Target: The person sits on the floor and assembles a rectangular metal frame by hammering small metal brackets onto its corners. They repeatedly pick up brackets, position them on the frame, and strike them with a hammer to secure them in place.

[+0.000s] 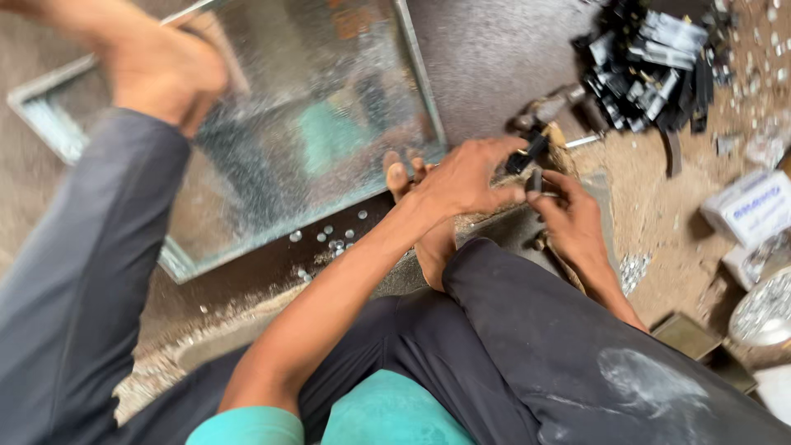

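We see a small black part (525, 155), oblong, tilted, pinched at its lower end by our left hand (461, 177), a second small dark piece (534, 181), upright, gripped between both hands, right hand (573, 218) touching it

Single head-worn view, looking steeply down from above a seated person's lap to the floor.

The camera sits close over the knees and faces forward and downward; the left hand (461, 177) and right hand (573, 218) meet just right of centre. A mirrored metal tray (329, 107) fills the 11 o'clock area, a heap of black parts (651, 62) lies at 1 o'clock. Motion blur softens the edges.
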